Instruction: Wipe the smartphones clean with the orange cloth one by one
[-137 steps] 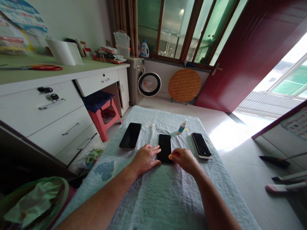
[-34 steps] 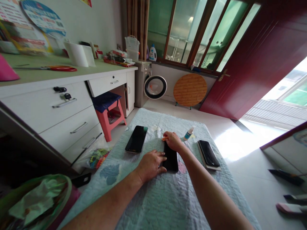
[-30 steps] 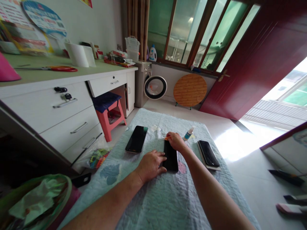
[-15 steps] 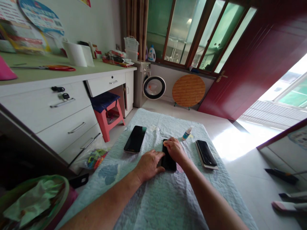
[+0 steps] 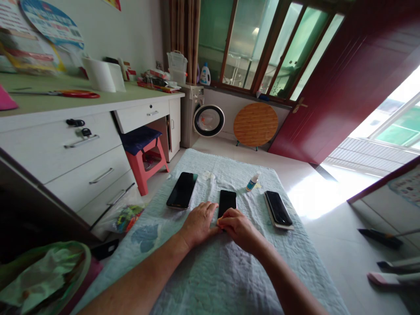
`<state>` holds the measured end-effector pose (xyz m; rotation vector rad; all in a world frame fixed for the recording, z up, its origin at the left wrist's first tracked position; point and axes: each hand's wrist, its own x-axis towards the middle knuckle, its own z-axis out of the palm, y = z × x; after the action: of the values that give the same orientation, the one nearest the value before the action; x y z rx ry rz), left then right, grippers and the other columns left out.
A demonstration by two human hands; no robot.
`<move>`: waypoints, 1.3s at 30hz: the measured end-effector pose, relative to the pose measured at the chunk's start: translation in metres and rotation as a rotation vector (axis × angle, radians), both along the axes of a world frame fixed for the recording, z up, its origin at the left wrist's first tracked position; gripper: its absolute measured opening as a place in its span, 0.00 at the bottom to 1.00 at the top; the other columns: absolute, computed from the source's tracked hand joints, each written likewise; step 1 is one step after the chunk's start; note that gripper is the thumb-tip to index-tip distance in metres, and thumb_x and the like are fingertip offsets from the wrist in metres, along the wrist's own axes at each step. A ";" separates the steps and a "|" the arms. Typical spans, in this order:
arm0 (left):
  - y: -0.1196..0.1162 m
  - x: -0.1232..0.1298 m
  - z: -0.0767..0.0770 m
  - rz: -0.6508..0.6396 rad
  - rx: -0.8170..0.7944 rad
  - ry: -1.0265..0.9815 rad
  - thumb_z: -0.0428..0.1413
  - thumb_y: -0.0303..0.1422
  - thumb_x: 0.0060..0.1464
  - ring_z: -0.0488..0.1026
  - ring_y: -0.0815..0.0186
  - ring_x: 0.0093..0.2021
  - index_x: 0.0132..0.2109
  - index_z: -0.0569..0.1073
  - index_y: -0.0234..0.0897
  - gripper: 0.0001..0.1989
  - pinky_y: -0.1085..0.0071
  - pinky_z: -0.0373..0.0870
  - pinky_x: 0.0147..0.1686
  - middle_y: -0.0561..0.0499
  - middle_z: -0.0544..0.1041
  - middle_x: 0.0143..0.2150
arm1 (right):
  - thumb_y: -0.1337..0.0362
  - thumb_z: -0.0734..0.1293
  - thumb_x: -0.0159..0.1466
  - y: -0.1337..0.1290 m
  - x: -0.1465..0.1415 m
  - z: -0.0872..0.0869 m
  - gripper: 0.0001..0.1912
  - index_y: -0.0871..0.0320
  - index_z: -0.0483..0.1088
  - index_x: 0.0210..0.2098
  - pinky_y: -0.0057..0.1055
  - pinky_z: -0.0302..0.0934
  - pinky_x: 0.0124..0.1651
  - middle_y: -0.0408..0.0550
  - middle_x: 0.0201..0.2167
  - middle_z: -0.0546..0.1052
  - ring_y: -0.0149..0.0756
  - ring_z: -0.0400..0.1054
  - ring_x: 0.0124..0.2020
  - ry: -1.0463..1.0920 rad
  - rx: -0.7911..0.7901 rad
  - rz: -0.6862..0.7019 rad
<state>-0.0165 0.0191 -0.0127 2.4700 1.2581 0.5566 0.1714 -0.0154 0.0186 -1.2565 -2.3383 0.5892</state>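
Observation:
A black smartphone (image 5: 227,200) lies screen up on the quilted cloth between my hands. My left hand (image 5: 198,222) rests at its left side, fingers stretched out, with the thumb reaching toward the phone's near end. Over the lower part of the screen, my right hand (image 5: 239,227) pinches a small orange piece (image 5: 220,222); whether it is cloth or sponge I cannot tell. My right hand hides the near end of the phone. A small spray bottle (image 5: 252,183) with a blue label stands beyond my right hand.
A second phone (image 5: 182,190) lies to the left, and a third phone (image 5: 278,207) sits on a pale flat item at the right. The light blue quilted cloth (image 5: 210,293) covers the table. A bin (image 5: 85,262) stands at the lower left, near a red stool (image 5: 141,168).
My right hand has slid toward me, from the far end of the phone to its near end, with the orange piece. The upper screen now shows. My left hand stays beside the phone.

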 end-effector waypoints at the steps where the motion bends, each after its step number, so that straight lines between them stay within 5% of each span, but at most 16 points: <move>1: 0.000 0.000 0.001 -0.005 0.001 0.008 0.58 0.51 0.53 0.70 0.52 0.53 0.57 0.66 0.35 0.31 0.58 0.66 0.54 0.40 0.73 0.52 | 0.70 0.62 0.67 0.002 0.002 0.001 0.12 0.54 0.76 0.34 0.29 0.59 0.46 0.45 0.37 0.73 0.31 0.67 0.39 0.004 -0.006 -0.006; 12: -0.002 0.000 0.009 0.003 -0.064 0.044 0.62 0.48 0.50 0.67 0.48 0.57 0.62 0.60 0.33 0.38 0.55 0.62 0.58 0.37 0.70 0.57 | 0.71 0.60 0.66 0.087 0.016 -0.008 0.13 0.58 0.77 0.39 0.29 0.55 0.51 0.49 0.38 0.73 0.34 0.66 0.41 -0.250 0.093 -0.342; 18: -0.001 0.000 0.004 0.010 -0.083 -0.021 0.64 0.46 0.49 0.68 0.49 0.55 0.68 0.46 0.37 0.49 0.53 0.63 0.57 0.38 0.69 0.57 | 0.70 0.58 0.67 0.109 0.000 -0.011 0.15 0.58 0.77 0.41 0.29 0.54 0.48 0.52 0.39 0.72 0.37 0.63 0.43 -0.340 0.086 -0.283; 27: 0.000 0.000 -0.004 -0.009 -0.048 -0.132 0.66 0.41 0.46 0.63 0.48 0.61 0.69 0.32 0.44 0.58 0.50 0.62 0.58 0.39 0.62 0.62 | 0.69 0.59 0.67 0.089 -0.011 -0.006 0.13 0.55 0.76 0.38 0.30 0.55 0.47 0.51 0.41 0.70 0.38 0.59 0.43 -0.425 0.123 -0.146; 39: -0.001 0.000 -0.007 -0.013 -0.038 -0.161 0.65 0.39 0.46 0.65 0.48 0.58 0.68 0.29 0.46 0.58 0.50 0.63 0.55 0.41 0.62 0.60 | 0.70 0.66 0.62 0.027 -0.015 -0.001 0.05 0.57 0.72 0.30 0.29 0.54 0.43 0.47 0.39 0.66 0.35 0.55 0.39 -0.325 0.096 0.008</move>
<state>-0.0162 0.0185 -0.0197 2.3484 1.1783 0.7061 0.1569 0.0116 0.0171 -1.3851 -2.5987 0.2867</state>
